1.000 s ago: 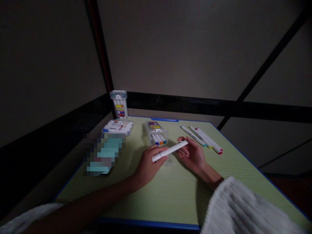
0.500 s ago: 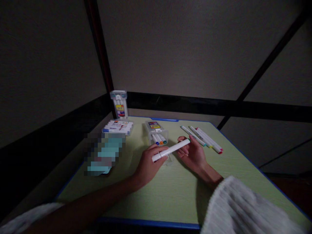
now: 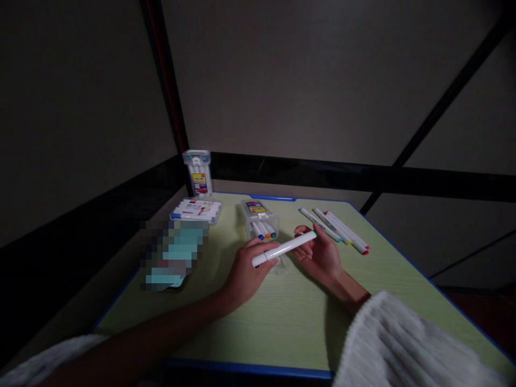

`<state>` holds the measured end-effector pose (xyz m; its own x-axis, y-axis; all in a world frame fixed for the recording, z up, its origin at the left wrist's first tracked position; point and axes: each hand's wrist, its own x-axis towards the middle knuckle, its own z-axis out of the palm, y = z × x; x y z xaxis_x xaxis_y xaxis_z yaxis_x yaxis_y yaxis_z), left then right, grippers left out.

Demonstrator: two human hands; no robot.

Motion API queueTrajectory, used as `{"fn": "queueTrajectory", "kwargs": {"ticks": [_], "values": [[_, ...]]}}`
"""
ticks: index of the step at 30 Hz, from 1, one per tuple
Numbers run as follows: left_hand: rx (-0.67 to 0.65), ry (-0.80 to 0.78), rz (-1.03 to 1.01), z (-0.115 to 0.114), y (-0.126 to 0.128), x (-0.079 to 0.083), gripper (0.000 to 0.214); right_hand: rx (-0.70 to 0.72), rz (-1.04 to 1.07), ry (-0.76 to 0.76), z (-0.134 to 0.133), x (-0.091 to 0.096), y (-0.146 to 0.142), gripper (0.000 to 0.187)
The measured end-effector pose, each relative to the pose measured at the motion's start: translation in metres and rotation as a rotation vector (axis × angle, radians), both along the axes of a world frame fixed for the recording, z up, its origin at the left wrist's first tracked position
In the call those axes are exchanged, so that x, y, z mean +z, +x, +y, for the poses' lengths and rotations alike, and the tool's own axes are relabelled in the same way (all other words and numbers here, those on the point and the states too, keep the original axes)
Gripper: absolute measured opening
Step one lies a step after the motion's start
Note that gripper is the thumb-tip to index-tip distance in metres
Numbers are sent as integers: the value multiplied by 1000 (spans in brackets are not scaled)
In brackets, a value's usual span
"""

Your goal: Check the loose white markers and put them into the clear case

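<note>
A white marker (image 3: 284,248) with a green end slants over the table in front of me. My left hand (image 3: 248,274) is closed round its lower left part, thumb and fingers pinching the barrel. At the green end, my right hand (image 3: 320,257) has its fingers loosely curled about the tip, the thumb beside it. Just behind the marker lies a clear plastic marker case (image 3: 260,215) on its side, open toward me. Several markers show in it, with blue, orange and green ends. Its clear lid (image 3: 279,264) is partly hidden by my left hand.
Loose white markers (image 3: 338,231) with coloured ends lie at the right on the light green table (image 3: 258,333). Back left, another marker case (image 3: 199,174) stands upright behind a flat marker pack (image 3: 195,209). A pixelated phone-like object (image 3: 175,258) lies at the left.
</note>
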<state>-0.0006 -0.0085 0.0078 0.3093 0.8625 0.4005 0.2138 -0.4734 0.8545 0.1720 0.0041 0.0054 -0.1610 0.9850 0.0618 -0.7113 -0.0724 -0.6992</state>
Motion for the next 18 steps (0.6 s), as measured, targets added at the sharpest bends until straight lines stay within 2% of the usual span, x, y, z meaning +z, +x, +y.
{"fn": "queueTrajectory", "kwargs": {"ticks": [18], "values": [[2, -19, -24, 1, 0, 1, 29, -42, -14, 30, 0, 0, 1, 23]]}}
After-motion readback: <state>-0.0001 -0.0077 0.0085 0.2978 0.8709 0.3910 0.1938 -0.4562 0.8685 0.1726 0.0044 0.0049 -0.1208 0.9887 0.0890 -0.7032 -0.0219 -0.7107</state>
